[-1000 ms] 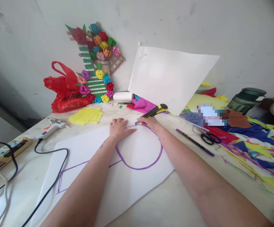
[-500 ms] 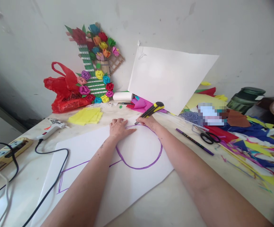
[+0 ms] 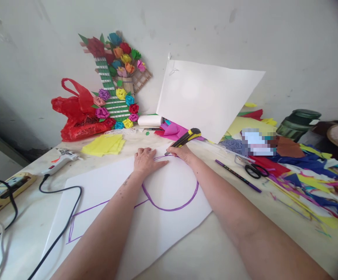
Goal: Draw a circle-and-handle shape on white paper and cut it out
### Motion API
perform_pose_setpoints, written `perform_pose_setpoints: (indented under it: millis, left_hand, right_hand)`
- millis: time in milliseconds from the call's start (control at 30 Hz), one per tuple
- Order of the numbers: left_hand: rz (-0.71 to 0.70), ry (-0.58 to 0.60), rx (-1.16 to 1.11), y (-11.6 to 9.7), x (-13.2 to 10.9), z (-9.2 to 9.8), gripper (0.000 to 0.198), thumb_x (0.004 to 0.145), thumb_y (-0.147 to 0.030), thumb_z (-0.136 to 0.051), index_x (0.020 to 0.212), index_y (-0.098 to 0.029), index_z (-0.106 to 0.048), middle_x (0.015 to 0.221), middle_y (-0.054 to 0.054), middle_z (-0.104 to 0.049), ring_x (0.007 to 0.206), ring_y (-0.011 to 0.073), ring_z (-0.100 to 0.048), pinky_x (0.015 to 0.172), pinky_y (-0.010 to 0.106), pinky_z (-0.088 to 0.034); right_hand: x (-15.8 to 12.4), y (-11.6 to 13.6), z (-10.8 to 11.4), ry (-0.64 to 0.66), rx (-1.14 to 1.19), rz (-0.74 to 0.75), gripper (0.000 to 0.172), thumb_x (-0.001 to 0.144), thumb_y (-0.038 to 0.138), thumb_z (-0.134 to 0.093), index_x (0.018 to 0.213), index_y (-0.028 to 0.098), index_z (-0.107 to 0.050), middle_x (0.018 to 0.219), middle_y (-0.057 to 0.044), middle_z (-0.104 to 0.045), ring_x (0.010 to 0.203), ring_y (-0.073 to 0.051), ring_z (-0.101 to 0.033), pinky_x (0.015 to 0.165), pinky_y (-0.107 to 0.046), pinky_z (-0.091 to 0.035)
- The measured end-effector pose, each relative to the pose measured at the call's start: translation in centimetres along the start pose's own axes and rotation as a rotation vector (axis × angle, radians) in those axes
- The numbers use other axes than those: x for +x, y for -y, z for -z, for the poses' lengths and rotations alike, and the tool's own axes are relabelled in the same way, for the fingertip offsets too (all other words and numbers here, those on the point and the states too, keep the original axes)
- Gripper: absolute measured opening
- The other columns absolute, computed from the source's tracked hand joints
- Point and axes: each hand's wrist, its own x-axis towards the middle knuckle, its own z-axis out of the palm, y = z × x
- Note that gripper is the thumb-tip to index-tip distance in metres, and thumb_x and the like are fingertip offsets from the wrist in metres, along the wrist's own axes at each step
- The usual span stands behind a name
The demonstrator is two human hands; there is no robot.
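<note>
A white board (image 3: 163, 237) with a purple marker outline of a circle and a long strip lies on the table. My left hand (image 3: 147, 161) rests flat on it at the circle's upper left, fingers spread. In my right hand (image 3: 182, 151) is a yellow and black utility knife (image 3: 188, 137), tilted, its tip down at the circle's top edge. The right forearm hides part of the circle's right side, and the left forearm covers part of the strip.
A hot glue gun (image 3: 59, 162), its cord across the board, and a power strip (image 3: 11, 188) are at left. Scissors (image 3: 256, 171), a purple marker (image 3: 238, 176) and coloured scraps lie at right. Behind stand a red bag (image 3: 81, 116), a flower craft (image 3: 116, 105) and a white sheet (image 3: 206, 97).
The view has shifted slightly. Both hands keep nearly the same places on the board, with the knife still at the circle's top edge.
</note>
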Motion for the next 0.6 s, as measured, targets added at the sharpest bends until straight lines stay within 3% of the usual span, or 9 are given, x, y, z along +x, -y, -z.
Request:
perform_pose_setpoints:
  millis: [600]
  left_hand:
    - [0.008,0.017,-0.037,0.14,0.1,-0.05,0.078,0.062,-0.086,-0.036,0.122,-0.04,-0.057,0.132,0.004,-0.048,0.122,0.0324,-0.033,0.098,0.044,-0.03]
  right_hand:
    - [0.1,-0.26,-0.09,-0.039,0.026,-0.005,0.02,0.057,0.026,-0.064,0.044,0.018,-0.05,0.038,0.004,-0.043,0.041,-0.009,-0.038,0.047,-0.027,-0.03]
